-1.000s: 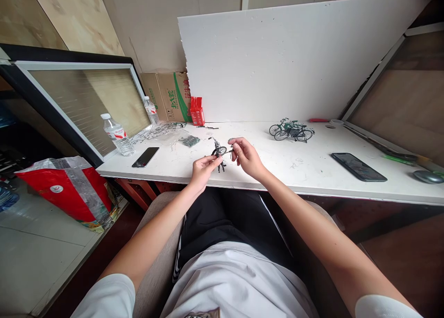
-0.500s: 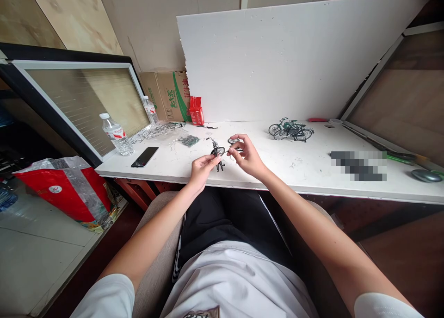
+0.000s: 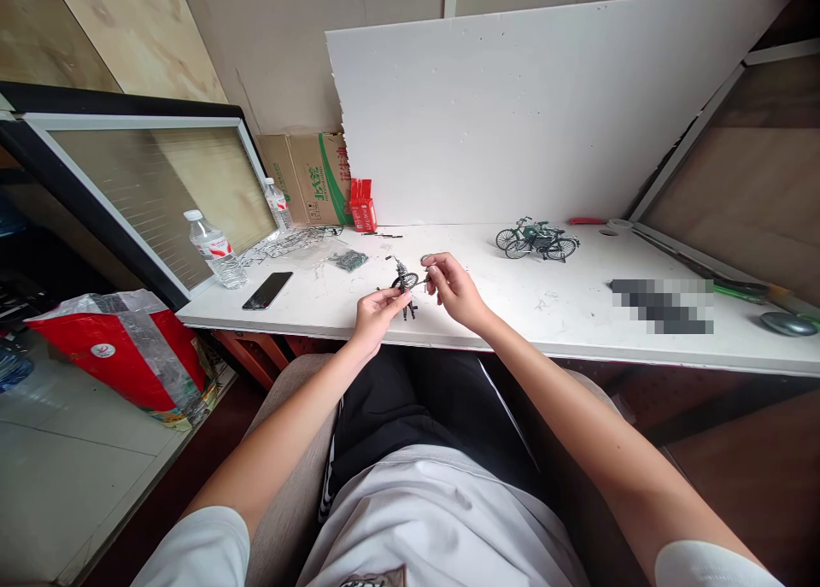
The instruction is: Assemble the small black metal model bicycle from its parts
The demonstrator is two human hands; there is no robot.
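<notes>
My left hand (image 3: 375,322) is closed on a small dark model bicycle (image 3: 406,279), pinching it between thumb and fingers over the table's front part. The model's handlebar points away from me and a spoked wheel shows above my thumb. Just to its right, my right hand (image 3: 456,293) is closed in a pinch. A thin dark piece (image 3: 421,282) sticks out of its fingertips towards the bicycle; whether the two touch I cannot tell. Behind my right fingers a small round part (image 3: 424,260) lies mostly hidden.
Assembled model bicycles (image 3: 536,239) stand at the back right. Loose dark parts (image 3: 291,241) and a bag of small pieces (image 3: 351,261) lie left of centre. A phone (image 3: 267,290), water bottles (image 3: 218,249) and a red box (image 3: 363,206) are at left; a computer mouse (image 3: 787,324) is far right.
My right fingers have curled in more tightly and dipped slightly, covering more of the round part behind them. My left hand and the bicycle have shifted very slightly to the right.
</notes>
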